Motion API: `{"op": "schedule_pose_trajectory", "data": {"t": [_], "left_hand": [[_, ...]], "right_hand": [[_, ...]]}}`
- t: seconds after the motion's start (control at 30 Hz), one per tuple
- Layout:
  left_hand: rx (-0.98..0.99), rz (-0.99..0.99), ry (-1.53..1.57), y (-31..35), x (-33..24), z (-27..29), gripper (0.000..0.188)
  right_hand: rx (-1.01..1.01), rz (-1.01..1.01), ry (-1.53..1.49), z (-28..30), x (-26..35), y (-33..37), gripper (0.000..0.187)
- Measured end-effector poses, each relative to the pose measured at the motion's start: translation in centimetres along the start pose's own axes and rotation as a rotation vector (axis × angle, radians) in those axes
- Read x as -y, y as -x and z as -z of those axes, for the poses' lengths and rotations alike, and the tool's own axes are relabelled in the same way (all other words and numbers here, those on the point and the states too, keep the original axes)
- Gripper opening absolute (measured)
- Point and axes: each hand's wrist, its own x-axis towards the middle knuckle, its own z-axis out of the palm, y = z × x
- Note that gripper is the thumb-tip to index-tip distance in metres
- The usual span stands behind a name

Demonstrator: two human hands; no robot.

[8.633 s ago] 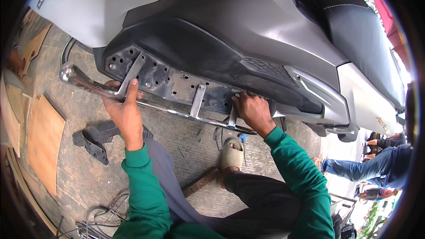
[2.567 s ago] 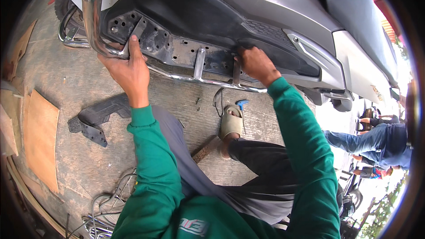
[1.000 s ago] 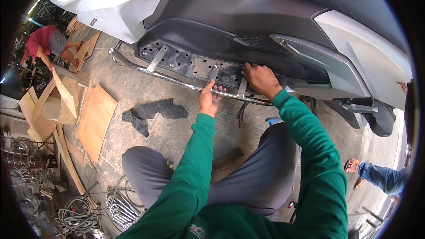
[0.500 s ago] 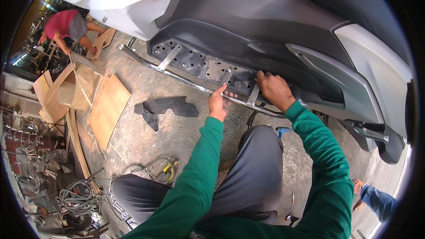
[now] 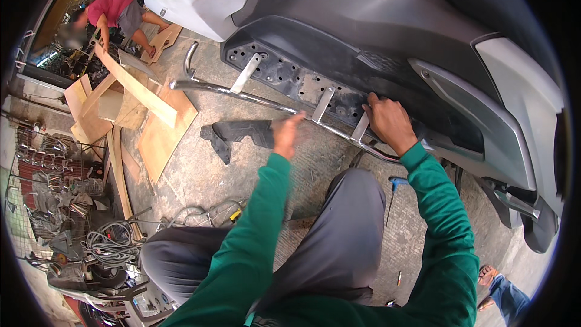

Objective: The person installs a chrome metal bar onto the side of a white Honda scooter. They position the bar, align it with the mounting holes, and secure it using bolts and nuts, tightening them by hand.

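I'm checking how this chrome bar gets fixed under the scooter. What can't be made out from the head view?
- Right hand: its fingertips are hidden behind the bracket and panel edge, so what they grip is unclear.
- Left hand: motion-blurred; whether it touches the chrome bar cannot be told.
- Blue-handled tool: partly hidden behind the knee, too small to identify.
- Scooter: cut off by the top edge.
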Motion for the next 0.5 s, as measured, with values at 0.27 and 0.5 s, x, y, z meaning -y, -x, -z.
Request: {"op": "schedule_pose_trajectory", "data": {"t": [0.27, 0.5], "left_hand": [[-0.209, -0.467, 0.118, -2.6, -11.1, 9.4, 0.062], [-0.106, -0.427, -0.023, -2.0, -15.6, 9.4, 0.046]], "right_hand": [[-0.026, -0.017, 0.020, -0.4, 0.3, 0.4, 0.029], [0.102, -0.038, 0.030, -0.2, 0.0, -0.4, 0.027]]}}
